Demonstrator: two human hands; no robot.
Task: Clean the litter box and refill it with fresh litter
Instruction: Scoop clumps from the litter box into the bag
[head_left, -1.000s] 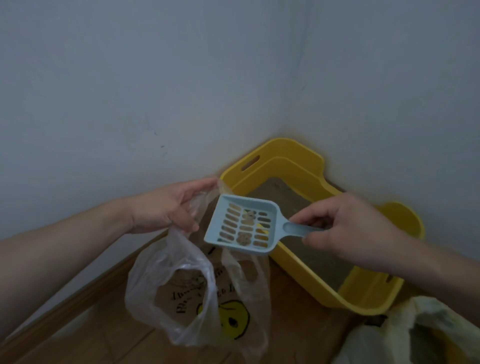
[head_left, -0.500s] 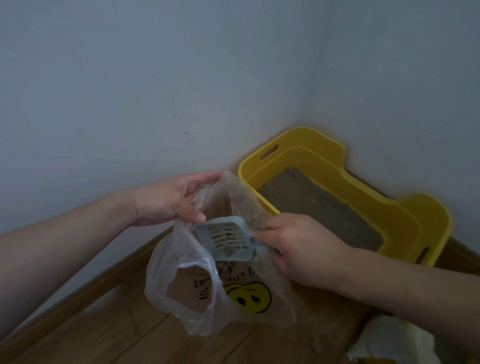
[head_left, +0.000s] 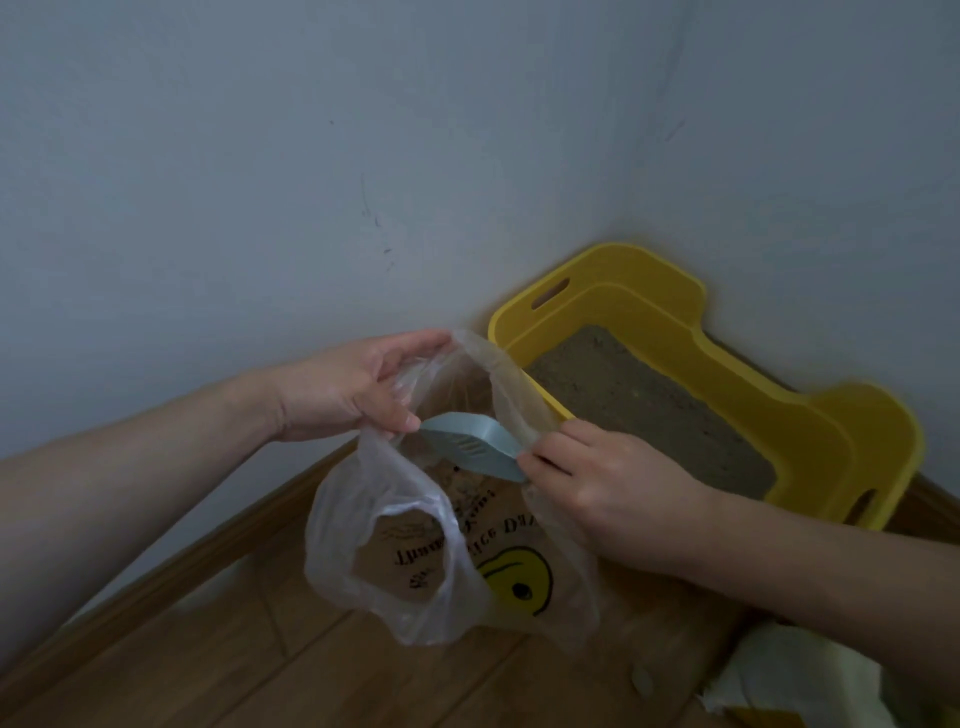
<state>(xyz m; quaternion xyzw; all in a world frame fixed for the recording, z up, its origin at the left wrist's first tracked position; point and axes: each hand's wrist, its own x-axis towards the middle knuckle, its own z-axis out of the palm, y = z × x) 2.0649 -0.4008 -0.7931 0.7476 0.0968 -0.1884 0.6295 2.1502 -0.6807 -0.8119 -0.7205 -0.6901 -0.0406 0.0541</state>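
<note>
The step in hand looks to be emptying the scoop (head_left: 470, 444) into the plastic bag (head_left: 374, 519) at the centre of the frame; the scoop lies turned over inside the bag's mouth, its slotted underside up, so any clumps should drop by their own weight; whether it is already empty cannot be seen. The left hand (head_left: 353, 387), left of centre, has its grip closed in a pinch on the bag's rim, thumb against fingers, holding the mouth up and wide; the right hand (head_left: 602, 478), just right of centre, has its grip curled round the scoop's handle, which the hand itself hides. To do this well, I judge: hold the rim taut and high so the thin film does not fold over the scoop; shake or tap the scoop low inside the bag, not at the lip, so nothing spills onto the wooden floor (head_left: 260, 649); lift it out only once the slots are clear. The yellow litter box (head_left: 841, 431) sits in the wall corner at the right of the frame, just beside the bag, with grey litter (head_left: 639, 410) in it; refilling is not yet begun.
</note>
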